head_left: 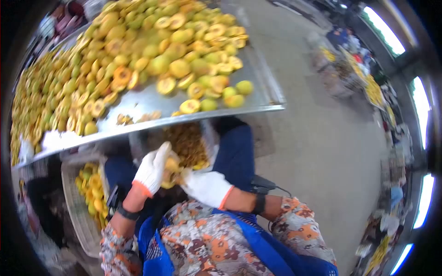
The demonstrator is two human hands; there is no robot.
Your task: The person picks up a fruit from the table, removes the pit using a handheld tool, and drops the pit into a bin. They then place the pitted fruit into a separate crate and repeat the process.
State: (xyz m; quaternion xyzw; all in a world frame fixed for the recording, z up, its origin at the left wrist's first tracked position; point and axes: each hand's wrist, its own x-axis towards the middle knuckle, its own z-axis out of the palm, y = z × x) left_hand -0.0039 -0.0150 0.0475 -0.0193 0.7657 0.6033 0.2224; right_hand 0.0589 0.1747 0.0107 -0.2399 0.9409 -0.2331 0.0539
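Observation:
My left hand (153, 169), in a white glove with an orange cuff, is closed around a yellow peach (171, 164) in front of my lap. My right hand (206, 188), gloved the same way, has its fingertips curled in against the fruit from the other side. Something small and brownish shows at those fingertips, too blurred to name. Below and beyond the hands, a container between my knees holds a heap of brown peach stones (189, 142).
A metal table (184, 118) ahead carries a large pile of halved yellow peaches (177, 50). Left of my legs stands a pale plastic crate (76, 202) with yellow peach pieces (93, 193) inside. Concrete floor (313, 152) stretches right towards other fruit-laden tables (373, 89).

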